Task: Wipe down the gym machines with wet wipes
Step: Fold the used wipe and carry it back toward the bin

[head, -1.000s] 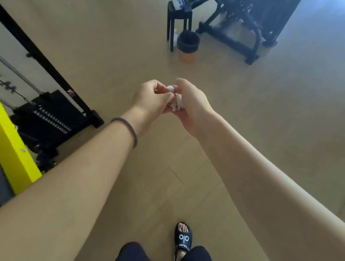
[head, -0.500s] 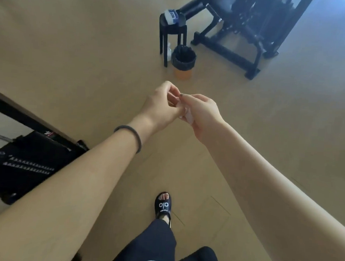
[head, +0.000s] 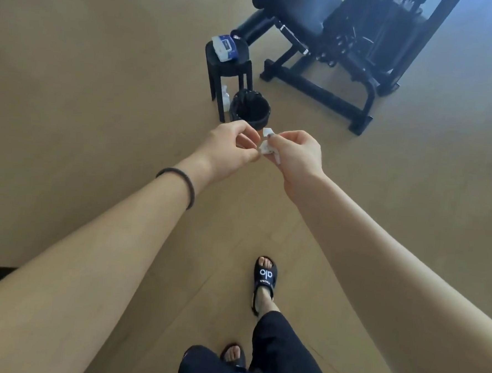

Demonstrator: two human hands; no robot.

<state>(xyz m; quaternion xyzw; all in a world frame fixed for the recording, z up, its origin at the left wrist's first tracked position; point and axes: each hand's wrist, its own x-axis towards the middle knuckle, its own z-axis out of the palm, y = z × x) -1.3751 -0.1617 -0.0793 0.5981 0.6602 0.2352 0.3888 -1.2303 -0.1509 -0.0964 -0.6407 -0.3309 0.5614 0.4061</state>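
A small crumpled white wet wipe [head: 265, 145] is pinched in my right hand [head: 294, 153], held out in front of me above the floor. My left hand [head: 228, 147] is just left of it, fingers curled, its fingertips touching the wipe's left edge. A blue and white pack of wet wipes [head: 225, 47] lies on a black stool [head: 228, 70] ahead. A black gym machine [head: 342, 45] stands at the upper right. A black bin [head: 250, 109] with a dark liner stands at the stool's foot, just beyond my hands.
Tan wood floor [head: 101, 91] spreads all around. A white bottle [head: 225, 96] stands between the stool's legs. My feet in black sandals [head: 265, 277] are at the bottom centre. A dark edge shows at the lower left.
I have walked toward the stool and bin, which now look closer. The yellow and black machine on the left has left the view. My hands have parted slightly, showing more of the wipe.
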